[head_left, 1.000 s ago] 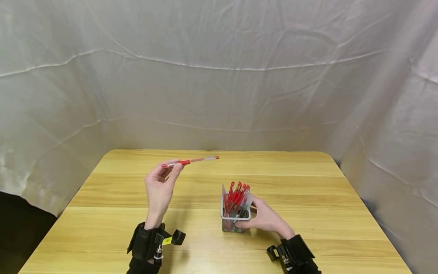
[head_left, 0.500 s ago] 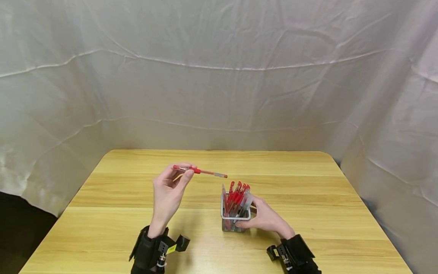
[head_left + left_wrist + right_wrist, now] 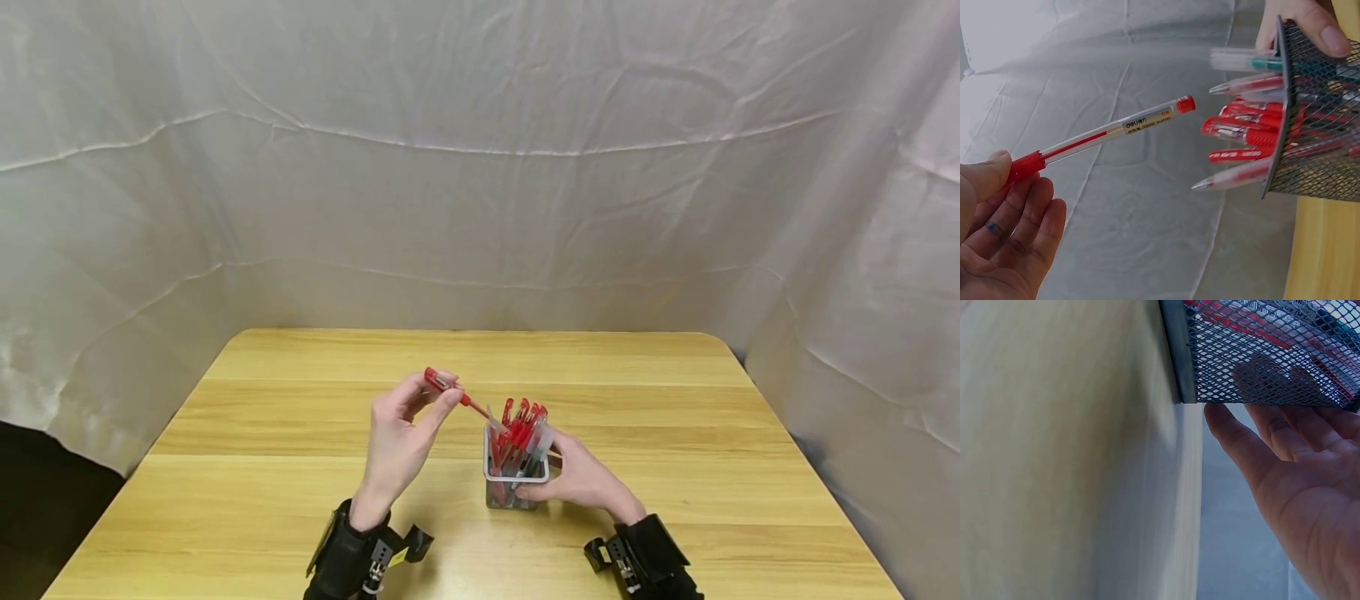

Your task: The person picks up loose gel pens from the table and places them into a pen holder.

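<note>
My left hand (image 3: 401,442) pinches a clear-barrelled gel pen with a red grip (image 3: 1116,130) between thumb and fingers. In the head view the pen slants down rightward, its lower end at the left side of a square black mesh pen holder (image 3: 517,478). The left wrist view shows a gap between the pen's red end plug and the other pens. Several red pens (image 3: 1250,134) stand in the holder, some tip up, beside one with green inside (image 3: 1266,62). My right hand (image 3: 581,479) holds the holder's right side, thumb near, other fingers partly hidden behind the mesh.
The holder stands on a light wooden table (image 3: 300,500). A pale grey cloth (image 3: 480,208) hangs behind the table and along its sides. Black wrist straps with small cameras sit on both forearms.
My left hand has moved right and towards the holder with the pen. The pen has turned from nearly level to slanting down rightward. My right hand and the holder have stayed in place.
</note>
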Motion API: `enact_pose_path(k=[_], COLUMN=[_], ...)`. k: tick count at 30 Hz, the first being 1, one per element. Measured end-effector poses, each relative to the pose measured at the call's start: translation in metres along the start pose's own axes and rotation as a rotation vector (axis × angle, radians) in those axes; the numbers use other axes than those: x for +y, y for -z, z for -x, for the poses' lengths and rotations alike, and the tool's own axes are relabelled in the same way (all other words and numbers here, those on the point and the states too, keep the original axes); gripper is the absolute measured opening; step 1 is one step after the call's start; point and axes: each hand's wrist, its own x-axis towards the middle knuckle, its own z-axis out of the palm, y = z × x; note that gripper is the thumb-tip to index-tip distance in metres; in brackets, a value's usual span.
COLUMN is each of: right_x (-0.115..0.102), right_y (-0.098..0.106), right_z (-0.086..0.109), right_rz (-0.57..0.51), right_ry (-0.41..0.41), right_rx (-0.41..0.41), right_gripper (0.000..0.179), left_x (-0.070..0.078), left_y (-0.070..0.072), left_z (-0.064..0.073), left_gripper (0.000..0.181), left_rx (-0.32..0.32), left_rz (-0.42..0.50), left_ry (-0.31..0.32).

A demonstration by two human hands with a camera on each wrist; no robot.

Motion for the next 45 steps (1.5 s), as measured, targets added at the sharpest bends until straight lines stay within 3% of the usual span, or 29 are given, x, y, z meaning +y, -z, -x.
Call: enact_pose_path(k=[5,17,26,32,37,41,45], right_x=[-0.002,-0.002,-0.001,0.0,0.0,0.0,0.0], right_y=[0.0,0.0,0.0,0.0,0.0,0.0,0.0], right_z=[0.001,-0.001,-0.002,-0.003,-0.003,-0.002,-0.003], right_rz=[-0.01,-0.031,-0.007,-0.012,-0.033,-0.049,-0.055], right_ry=[-0.007,-0.015,-0.005,-0.015,-0.022,-0.024,-0.023], right_rx=[0.004,0.0,0.011,0.009,0.001,-0.006,-0.007], right_gripper=[0.073,0.075,0.079,0.08,0.081,0.08,0.081], left_x=[-0.003,-0.012,-0.019,-0.021,-0.02,-0.019,-0.021], left_y=[-0.008,-0.025,-0.038,-0.043,-0.044,-0.043,-0.04], left_z=[0.002,0.01,0.017,0.02,0.021,0.019,0.018], left_gripper=[0.011,0.015,0.007,0.01,0.025,0.032,0.026], left_rx=[-0.048,-0.175,-0.273,-0.33,-0.373,-0.346,-0.253], left_rz=[-0.017,-0.14,-0.202,-0.256,-0.348,-0.351,-0.312], left_ry=[-0.019,0.012,0.007,0.045,0.101,0.105,0.045])
